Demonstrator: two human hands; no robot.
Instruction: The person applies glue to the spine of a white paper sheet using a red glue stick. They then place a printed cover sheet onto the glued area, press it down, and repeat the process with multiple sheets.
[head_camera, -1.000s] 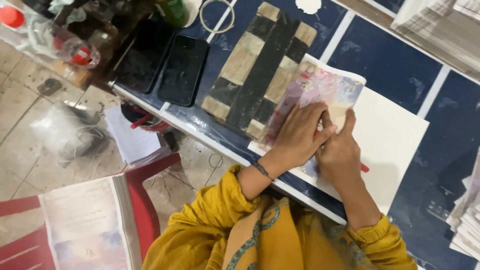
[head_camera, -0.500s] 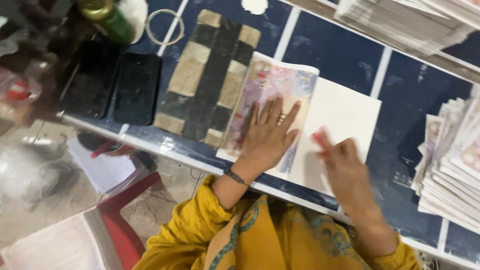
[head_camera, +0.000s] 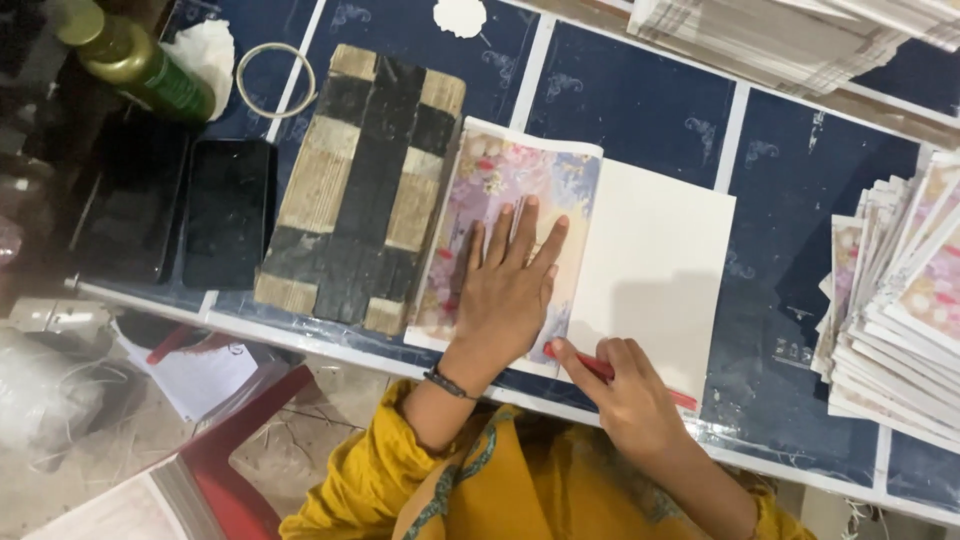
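- Left hand (head_camera: 505, 290): I have it flat, fingers spread, palm pressing down on the floral printed sheet (head_camera: 505, 215). It grips nothing; it only pins the sheet.
- Right hand (head_camera: 625, 395): curled shut around a thin red tool (head_camera: 612, 372), pinched between thumb and fingers. The tool's tip lies near the lower edge of the white sheet (head_camera: 660, 265), just right of the fold line.
- Floral printed sheet: lies in front of me on the dark blue table (head_camera: 640, 100), folded over the left part of the white sheet, its right edge forming the crease.
- Striped wooden block (head_camera: 365, 185): just left of the floral sheet, touching or nearly touching its edge; I cannot tell which.
- Stack of printed sheets (head_camera: 900, 300): at the right edge of the table, well apart from both hands.
- Two dark phones (head_camera: 225, 225), a green bottle (head_camera: 135, 65) and a tape ring (head_camera: 275, 80): far left, out of the way.
- Handling note, my judgement: to crease well I should keep the left palm pressing evenly near the fold so the sheet cannot creep, and draw the red tool along the fold in one steady pass at a low angle.
- Risk, my judgement: pressing with the tip could scar or tear the paper.
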